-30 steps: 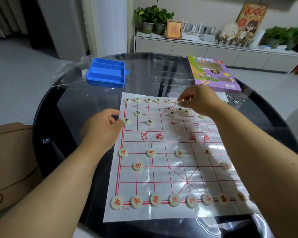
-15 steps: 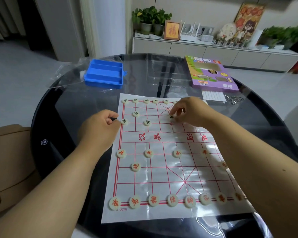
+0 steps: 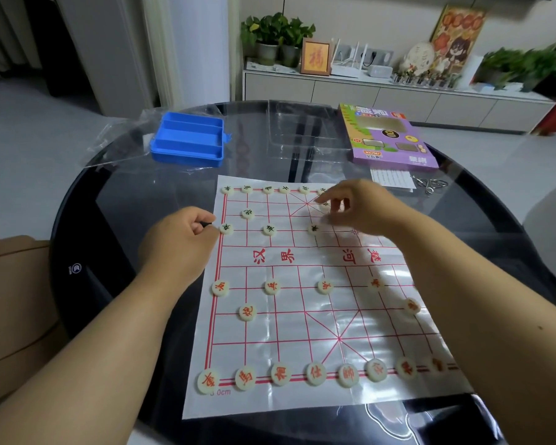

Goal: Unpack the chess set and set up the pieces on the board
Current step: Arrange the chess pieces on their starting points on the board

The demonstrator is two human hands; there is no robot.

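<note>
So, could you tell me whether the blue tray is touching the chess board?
Apart. The head view shows the blue tray on the table beyond the board's far edge, with a strip of dark tabletop between them.

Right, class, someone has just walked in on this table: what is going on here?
A person is laying out Chinese chess pieces on a plastic board sheet on a round glass table. The red-lettered pieces already line the near edge. The right hand reaches over loose pieces near the far rows, while the left hand, fingers curled, rests beside a black-lettered piece at the board's left edge. An empty blue tray and purple box sit beyond.
</note>
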